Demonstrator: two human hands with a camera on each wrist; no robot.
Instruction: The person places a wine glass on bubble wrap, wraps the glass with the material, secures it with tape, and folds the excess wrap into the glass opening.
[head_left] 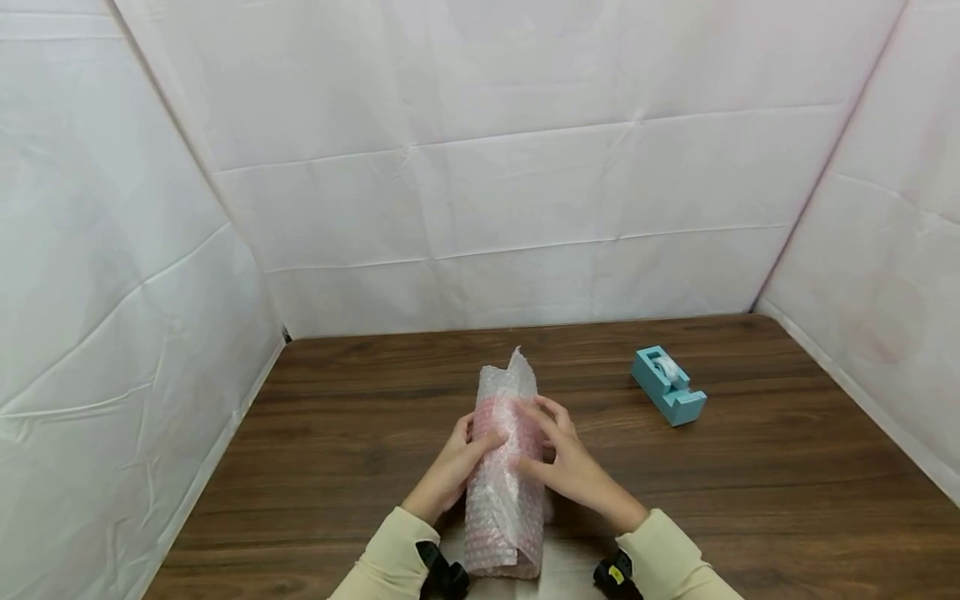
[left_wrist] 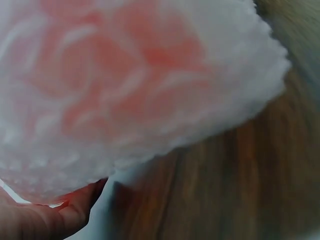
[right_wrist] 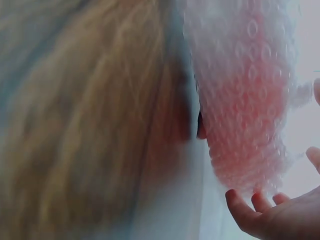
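A roll of bubble wrap [head_left: 506, 500] lies lengthwise in front of me in the head view, with something pink showing through it. My left hand [head_left: 450, 471] grips its left side, thumb laid over the top. On the right side, my right hand [head_left: 566, 462] holds it with fingers spread and bent around the wrap. The right wrist view shows the fingertips [right_wrist: 242, 207] against the wrap's underside. Close up in the left wrist view, the bubble wrap [left_wrist: 150, 90] fills most of the picture, with part of the left hand [left_wrist: 55, 217] below it.
A light blue tape dispenser [head_left: 669, 386] with a roll of clear tape stands at the right on the dark wooden table [head_left: 360, 417]. Under the roll's near end lies a pale sheet [head_left: 558, 571]. White cloth walls [head_left: 487, 192] enclose the back and both sides.
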